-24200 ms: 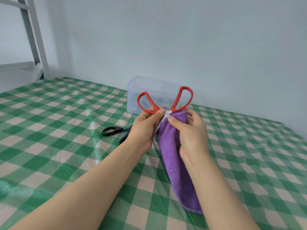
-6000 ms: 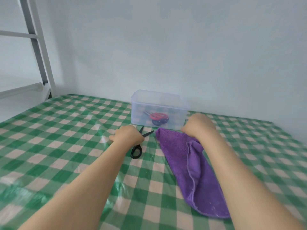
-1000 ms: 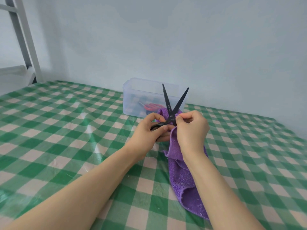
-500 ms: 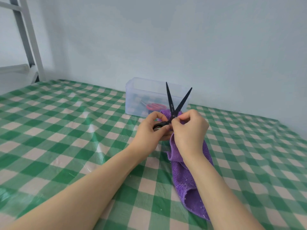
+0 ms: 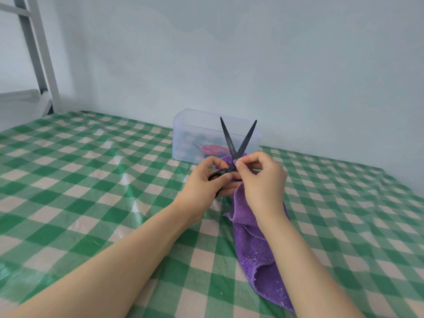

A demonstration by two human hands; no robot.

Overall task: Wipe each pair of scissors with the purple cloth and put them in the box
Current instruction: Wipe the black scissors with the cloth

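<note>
Black scissors point(image 5: 231, 143) stand upright above the table, blades spread in a V and pointing up. My left hand point(image 5: 205, 187) grips their black handles. My right hand point(image 5: 261, 182) pinches the purple cloth point(image 5: 254, 244) against the blades near the pivot; the rest of the cloth hangs down onto the table. Behind the hands stands the clear plastic box point(image 5: 190, 134), open at the top, with red-handled scissors point(image 5: 214, 149) lying inside it.
A green and white checked tablecloth point(image 5: 91, 180) covers the table. A pale wall runs close behind the box. A white metal frame point(image 5: 43, 56) stands at the far left corner.
Half a second ago the hands held the same grip; the cloth has bunched slightly at the pivot. Six seconds ago the black scissors lay on the table under my left hand.
</note>
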